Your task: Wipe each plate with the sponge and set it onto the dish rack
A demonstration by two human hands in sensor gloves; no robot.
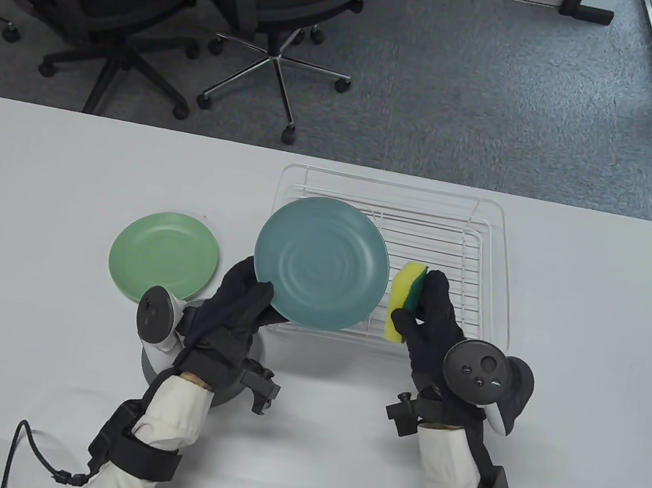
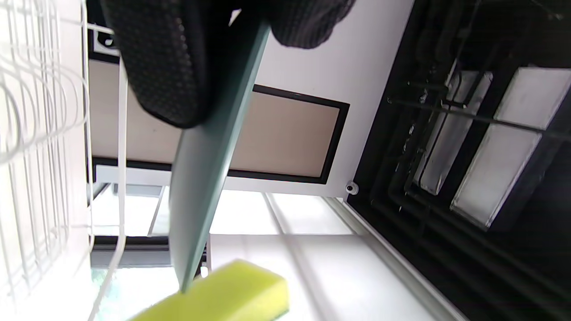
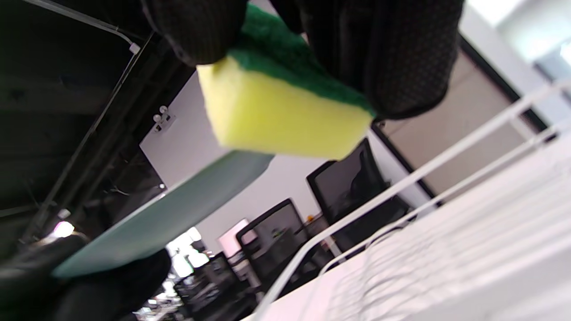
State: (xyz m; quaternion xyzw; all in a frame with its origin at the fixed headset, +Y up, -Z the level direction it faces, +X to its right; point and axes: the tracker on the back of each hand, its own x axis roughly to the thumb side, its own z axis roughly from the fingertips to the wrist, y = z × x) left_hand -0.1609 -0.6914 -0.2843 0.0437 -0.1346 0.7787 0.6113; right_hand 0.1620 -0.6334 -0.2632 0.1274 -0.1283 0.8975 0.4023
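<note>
My left hand (image 1: 245,299) grips the near-left rim of a teal plate (image 1: 323,262), held raised and facing up over the front left of the white wire dish rack (image 1: 495,222). My right hand (image 1: 432,318) holds a yellow sponge with a green scouring side (image 1: 404,301), just right of the plate's edge. In the left wrist view the teal plate (image 2: 200,178) runs edge-on from my fingers (image 2: 165,67) down to the sponge (image 2: 232,294). The right wrist view shows the sponge (image 3: 276,107) pinched under my fingers (image 3: 392,53), with the plate (image 3: 169,214) below it. A light green plate (image 1: 164,257) lies flat on the table to the left.
The white table (image 1: 65,163) carries the rack at centre right. A grey round object (image 1: 230,390) sits partly under my left wrist. Office chairs (image 1: 283,12) stand on the carpet beyond the table's far edge. A black cable (image 1: 26,450) trails at the near left.
</note>
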